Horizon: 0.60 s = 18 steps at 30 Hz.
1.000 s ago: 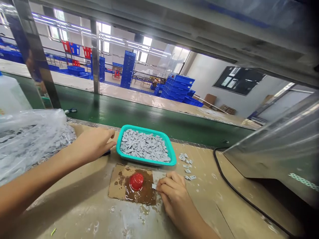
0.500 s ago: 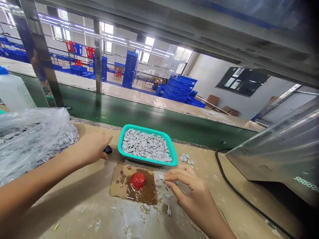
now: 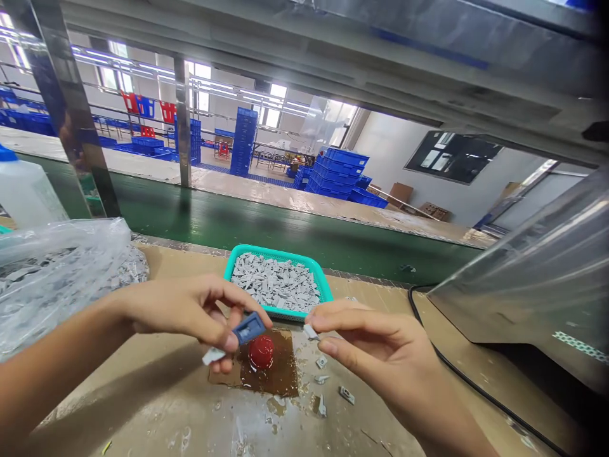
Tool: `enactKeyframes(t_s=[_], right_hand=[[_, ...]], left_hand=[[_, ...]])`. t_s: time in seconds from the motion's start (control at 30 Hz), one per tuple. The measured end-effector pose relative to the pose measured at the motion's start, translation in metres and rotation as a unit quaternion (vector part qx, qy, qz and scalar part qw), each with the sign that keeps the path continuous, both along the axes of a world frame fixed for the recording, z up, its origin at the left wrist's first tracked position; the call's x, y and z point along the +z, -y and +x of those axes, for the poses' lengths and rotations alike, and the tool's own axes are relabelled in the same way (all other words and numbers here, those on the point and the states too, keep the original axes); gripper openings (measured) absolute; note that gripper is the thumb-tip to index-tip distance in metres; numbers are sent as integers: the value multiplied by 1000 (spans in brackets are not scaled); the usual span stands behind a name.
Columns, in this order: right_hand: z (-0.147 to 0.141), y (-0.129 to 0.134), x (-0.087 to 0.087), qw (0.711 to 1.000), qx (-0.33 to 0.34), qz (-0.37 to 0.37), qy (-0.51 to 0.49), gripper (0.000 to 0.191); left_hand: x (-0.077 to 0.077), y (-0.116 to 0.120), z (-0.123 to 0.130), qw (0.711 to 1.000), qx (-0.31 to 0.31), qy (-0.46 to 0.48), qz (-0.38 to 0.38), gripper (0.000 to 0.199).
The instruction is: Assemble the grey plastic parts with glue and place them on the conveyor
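Around: a red plastic cap point(image 3: 261, 353) is sitting on stained cardboard point(image 3: 280, 374) between the hands, and a clear plastic bag point(image 3: 61, 254) is lying to the left.
Left hand point(image 3: 185, 311): is closing on a blue plastic piece point(image 3: 250, 328) and a grey tag point(image 3: 214, 356).
Right hand point(image 3: 380, 336): is pinching a small grey piece point(image 3: 311, 331) between its fingertips.
Basket: a teal basket point(image 3: 280, 251) is holding a heap of grey pieces point(image 3: 276, 284).

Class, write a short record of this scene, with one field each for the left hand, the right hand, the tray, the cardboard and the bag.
left hand: holds a blue piece between thumb and fingers
right hand: pinches a small grey piece
tray: teal, filled with grey pieces
cardboard: wet and stained, under a red cap
bag: clear plastic, with more grey pieces inside
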State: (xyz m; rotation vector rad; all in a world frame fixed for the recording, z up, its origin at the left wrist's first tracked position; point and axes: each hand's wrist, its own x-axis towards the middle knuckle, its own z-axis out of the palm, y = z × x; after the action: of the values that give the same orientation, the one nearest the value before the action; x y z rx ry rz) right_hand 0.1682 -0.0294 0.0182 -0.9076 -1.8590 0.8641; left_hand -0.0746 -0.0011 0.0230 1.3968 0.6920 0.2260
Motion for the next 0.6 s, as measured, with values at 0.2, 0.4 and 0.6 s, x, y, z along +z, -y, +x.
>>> enactKeyframes(t_s=[0.2, 0.4, 0.6], right_hand=[[-24, 8, 11, 986, 81, 108, 99, 20], [-36, 7, 0, 961, 78, 194, 179, 20], [-36, 7, 2, 951, 83, 226, 195, 25]], left_hand=[[-9, 5, 17, 999, -21, 0, -39, 38], [-8, 5, 14, 1000, -12, -14, -21, 28], [-10, 4, 14, 999, -21, -11, -37, 19]])
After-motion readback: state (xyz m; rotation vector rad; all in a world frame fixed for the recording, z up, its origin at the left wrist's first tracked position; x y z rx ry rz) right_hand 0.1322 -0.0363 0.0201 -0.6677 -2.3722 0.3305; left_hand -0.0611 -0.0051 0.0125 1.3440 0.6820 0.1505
